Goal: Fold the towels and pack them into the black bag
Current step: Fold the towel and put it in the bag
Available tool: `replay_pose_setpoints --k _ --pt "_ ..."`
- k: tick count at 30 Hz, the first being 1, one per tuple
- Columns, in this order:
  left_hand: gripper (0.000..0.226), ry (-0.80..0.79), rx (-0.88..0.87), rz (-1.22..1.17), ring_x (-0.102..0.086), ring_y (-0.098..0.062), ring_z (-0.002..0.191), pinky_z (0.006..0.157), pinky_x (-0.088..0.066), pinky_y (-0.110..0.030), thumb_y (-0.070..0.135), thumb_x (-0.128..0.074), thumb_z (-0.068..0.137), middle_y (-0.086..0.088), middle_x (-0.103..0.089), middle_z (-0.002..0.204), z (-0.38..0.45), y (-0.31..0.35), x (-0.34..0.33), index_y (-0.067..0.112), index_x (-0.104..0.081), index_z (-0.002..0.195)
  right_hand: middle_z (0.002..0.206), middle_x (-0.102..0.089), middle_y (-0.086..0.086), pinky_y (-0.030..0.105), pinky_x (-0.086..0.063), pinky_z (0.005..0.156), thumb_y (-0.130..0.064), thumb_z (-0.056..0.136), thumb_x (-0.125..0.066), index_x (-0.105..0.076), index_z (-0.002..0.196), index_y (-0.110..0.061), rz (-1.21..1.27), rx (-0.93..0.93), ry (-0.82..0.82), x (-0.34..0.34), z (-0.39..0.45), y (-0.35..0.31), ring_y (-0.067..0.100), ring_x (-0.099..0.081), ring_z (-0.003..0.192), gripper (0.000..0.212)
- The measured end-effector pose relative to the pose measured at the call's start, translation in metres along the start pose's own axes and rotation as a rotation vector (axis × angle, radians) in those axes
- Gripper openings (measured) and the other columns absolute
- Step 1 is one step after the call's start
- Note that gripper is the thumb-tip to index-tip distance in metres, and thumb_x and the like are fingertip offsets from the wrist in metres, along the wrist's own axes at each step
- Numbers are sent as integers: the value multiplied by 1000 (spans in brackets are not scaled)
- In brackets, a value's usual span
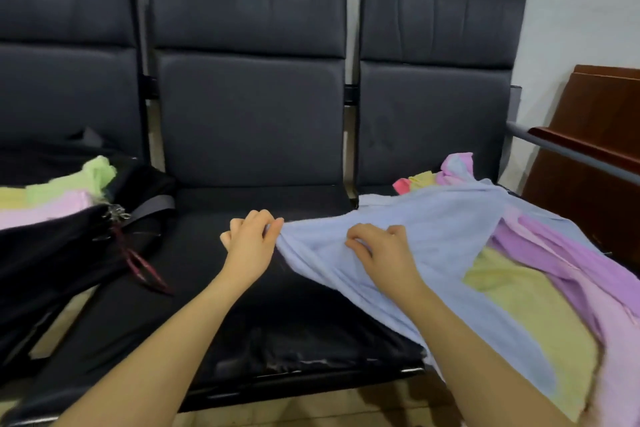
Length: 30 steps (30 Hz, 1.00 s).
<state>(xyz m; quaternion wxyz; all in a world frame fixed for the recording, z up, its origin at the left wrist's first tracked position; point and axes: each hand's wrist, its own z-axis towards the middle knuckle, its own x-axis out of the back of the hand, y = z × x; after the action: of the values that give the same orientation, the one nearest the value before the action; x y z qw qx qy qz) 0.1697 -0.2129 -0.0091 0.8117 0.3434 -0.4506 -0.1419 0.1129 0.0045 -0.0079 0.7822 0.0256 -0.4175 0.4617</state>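
Here we see both hands working at the centre of the frame, above the middle seat [263, 288] of a row of black chairs. The left hand [251, 241] pinches the left edge of a light blue towel [433, 229] between thumb and curled fingers. The right hand [379, 248] rests on the same towel just to the right, fingers bent down into the cloth; we cannot tell whether it actually grips the fabric. The blue towel lies across a loose pile of towels [540, 295], yellow, purple and pink, at the right of the frame. At the left edge, the black bag [62, 253] lies open with folded green, yellow and pink towels [65, 191] inside.
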Motion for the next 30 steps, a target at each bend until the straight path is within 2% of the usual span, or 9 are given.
replay_pose_setpoints --k 3,7,11,16,20,22,23,26,30 --pt "30 38 67 26 -41 -18 89 80 -18 -29 32 -44 100 4 -44 75 -4 -29 24 13 -49 77 78 -68 -5 33 -31 77 -13 92 -59 -66 85 -14 68 17 -67 -32 8 -35 -6 -45 74 10" --pt "29 72 109 68 -44 -18 84 79 -20 -30 32 -45 99 6 -44 76 -13 -61 53 14 -49 76 75 -66 -5 36 -45 81 -16 93 -59 -65 85 -15 220 -30 -147 -65 17 -73 11 -58 69 10" --pt "27 96 114 104 -45 -15 80 81 -21 -30 29 -48 99 8 -42 82 -18 -87 78 19 -47 74 76 -66 -5 23 -48 76 -18 92 -58 -65 85 -18 383 -77 -322 -87 23 -107 10 -60 75 10" --pt "33 14 111 234 -49 -17 67 89 -34 -33 30 -46 99 5 -45 66 -24 -105 87 19 -39 69 82 -66 -4 34 -46 85 -29 94 -51 -65 91 -16 110 -94 -514 -87 26 -102 18 -60 81 20" --pt "23 -54 -17 269 -52 -17 83 83 -35 -33 25 -39 100 11 -51 78 -20 -99 78 24 -48 79 124 -60 -5 33 -30 102 -40 101 -34 -55 126 -22 -395 -71 -569 -76 14 -65 17 -54 115 37" --pt "27 -176 -100 325 -51 -18 98 85 -30 -32 24 -32 101 12 -54 92 -18 -90 67 26 -53 85 147 -42 -1 36 -19 111 -43 103 -26 -39 143 -19 -476 -176 -685 -73 7 -47 19 -34 137 48" --pt "30 -252 -121 376 -48 -18 114 92 -28 -33 26 -28 103 10 -56 112 -17 -88 59 25 -57 102 156 -28 0 38 -12 116 -44 103 -21 -28 149 -18 -480 -238 -747 -71 4 -39 20 -20 145 53" --pt "43 -519 -137 629 -12 -20 146 114 -12 -39 29 -20 105 0 -17 159 -11 -88 36 24 -32 146 162 3 -3 40 3 119 -46 103 -11 -4 155 -19 -457 -372 -888 -71 -2 -24 20 6 149 59" --pt "50 -681 -15 751 10 -25 147 118 2 -46 30 -13 104 -1 10 161 -4 -103 22 29 -2 153 161 12 -2 40 8 119 -46 102 -6 5 154 -18 -458 -355 -899 -85 5 -14 19 12 148 60"
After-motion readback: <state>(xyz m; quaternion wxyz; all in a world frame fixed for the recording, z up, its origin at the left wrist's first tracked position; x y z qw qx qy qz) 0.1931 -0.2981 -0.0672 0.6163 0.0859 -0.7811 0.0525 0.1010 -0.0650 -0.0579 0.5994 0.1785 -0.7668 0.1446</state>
